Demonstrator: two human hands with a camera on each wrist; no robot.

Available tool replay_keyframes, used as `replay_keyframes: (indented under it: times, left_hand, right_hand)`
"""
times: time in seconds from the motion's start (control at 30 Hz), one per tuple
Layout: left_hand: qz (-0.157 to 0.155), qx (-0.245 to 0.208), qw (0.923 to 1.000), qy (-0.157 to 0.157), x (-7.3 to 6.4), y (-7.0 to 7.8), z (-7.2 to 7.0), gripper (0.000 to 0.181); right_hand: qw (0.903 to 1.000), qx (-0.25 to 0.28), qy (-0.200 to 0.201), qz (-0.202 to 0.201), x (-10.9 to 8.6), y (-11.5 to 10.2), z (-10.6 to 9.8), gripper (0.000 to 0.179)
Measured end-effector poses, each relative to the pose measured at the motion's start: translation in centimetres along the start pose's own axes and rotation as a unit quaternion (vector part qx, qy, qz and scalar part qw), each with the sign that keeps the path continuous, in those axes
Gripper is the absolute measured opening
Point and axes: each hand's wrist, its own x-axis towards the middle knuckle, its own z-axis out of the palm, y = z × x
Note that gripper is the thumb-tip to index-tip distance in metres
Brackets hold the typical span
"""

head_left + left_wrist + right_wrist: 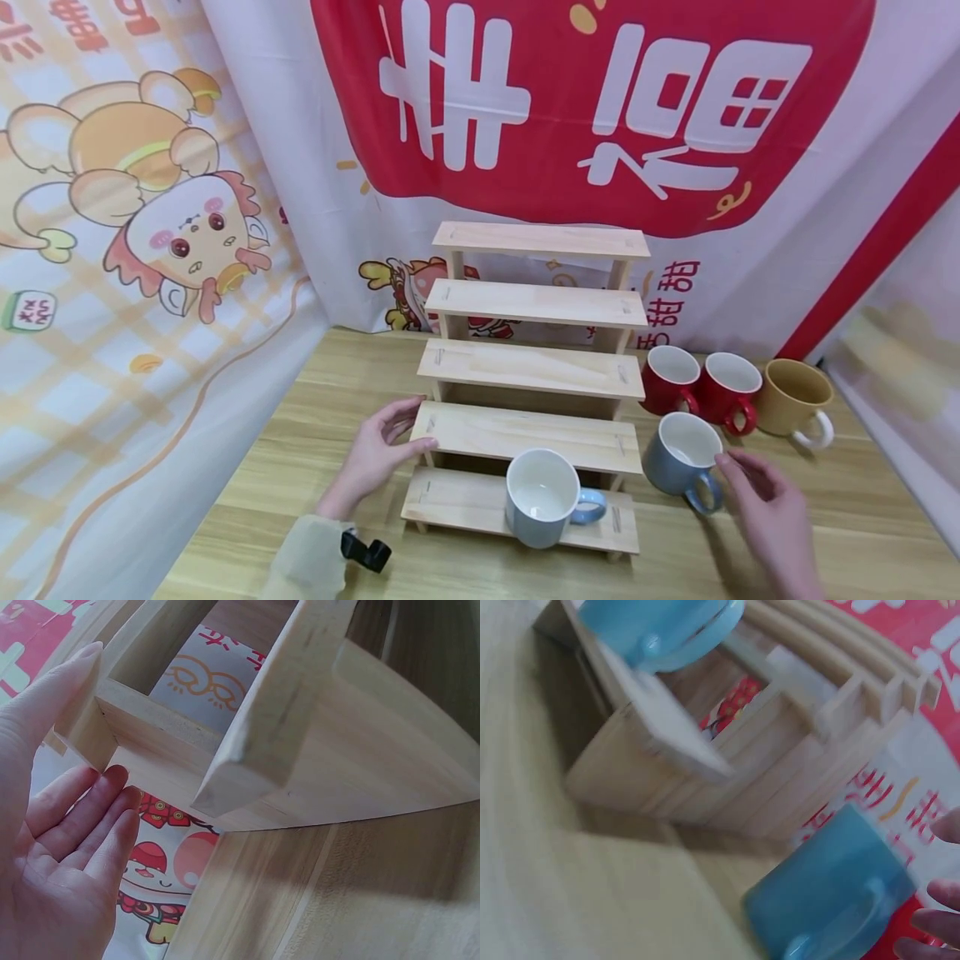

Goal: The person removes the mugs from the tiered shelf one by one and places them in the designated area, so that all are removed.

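A stepped wooden rack (525, 429) stands in the middle of the table. My left hand (378, 454) holds the left end of its second step from the bottom, thumb on the board and fingertips at its edge in the left wrist view. One blue mug (531, 518), white inside, stands on the lowest step with its handle to the right. Beside the rack, on the table, is another blue mug (666, 468). My right hand (772, 508) is right at this mug's rim, above the handle; its fingers are spread apart in the right wrist view.
Two red mugs (662, 392) and a tan mug (776, 408) with a white handle stand behind the second blue mug. Printed cloth (300, 167) hangs at the back and sides of the wooden table (247, 500). A black band (366, 552) is on the left wrist.
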Motion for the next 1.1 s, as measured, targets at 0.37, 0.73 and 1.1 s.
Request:
replay_keyframes:
  times: [0.37, 0.73, 1.1]
  left_hand:
    - [0.003, 0.001, 1.0, -0.002, 0.0, 0.1, 0.0, 0.077]
    - [0.009, -0.003, 1.0, -0.003, -0.1, 0.2, 0.0, 0.076]
    - [0.009, -0.007, 0.9999, 0.0, 0.0, 0.0, 0.0, 0.076]
  right_hand:
    - [0.9964, -0.012, -0.038, -0.074, -0.9, -7.3, 1.2, 0.047]
    - [0.9792, 0.057, -0.121, -0.153, -3.2, -10.0, 3.7, 0.03]
    - [0.9615, 0.08, -0.248, -0.088, -5.1, -9.4, 6.2, 0.031]
